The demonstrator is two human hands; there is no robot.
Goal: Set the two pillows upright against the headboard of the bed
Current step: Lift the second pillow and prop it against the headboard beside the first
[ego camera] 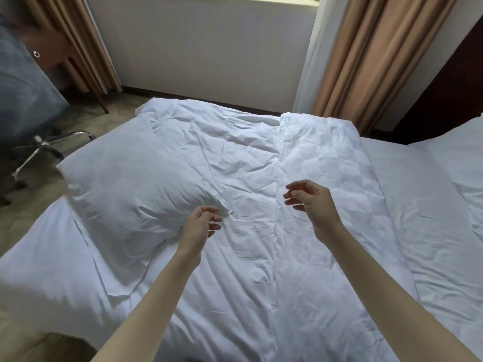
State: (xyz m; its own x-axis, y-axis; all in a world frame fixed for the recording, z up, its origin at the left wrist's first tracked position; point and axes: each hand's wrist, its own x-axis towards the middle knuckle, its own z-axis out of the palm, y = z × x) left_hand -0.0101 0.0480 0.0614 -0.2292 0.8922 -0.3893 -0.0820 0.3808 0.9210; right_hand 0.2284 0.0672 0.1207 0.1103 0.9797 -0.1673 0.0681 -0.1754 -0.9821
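Note:
One white pillow (136, 194) lies flat on the left side of the rumpled white duvet (248, 158). My left hand (201, 226) hovers at the pillow's near right corner, fingers half curled and apart, gripping nothing that I can see. Above the middle of the duvet, my right hand (311, 202) is loosely open and holds nothing. The dark wooden headboard (444, 95) rises at the far right. A white shape (462, 158) leans at its foot; it may be the second pillow, but it is cut off by the frame edge.
A folded strip of the duvet (326, 165) runs down the bed's middle, with bare white sheet (418, 218) to its right. Tan curtains (366, 61) flank the window wall beyond the bed. A swivel chair's chrome base (44, 150) stands on the floor at the left.

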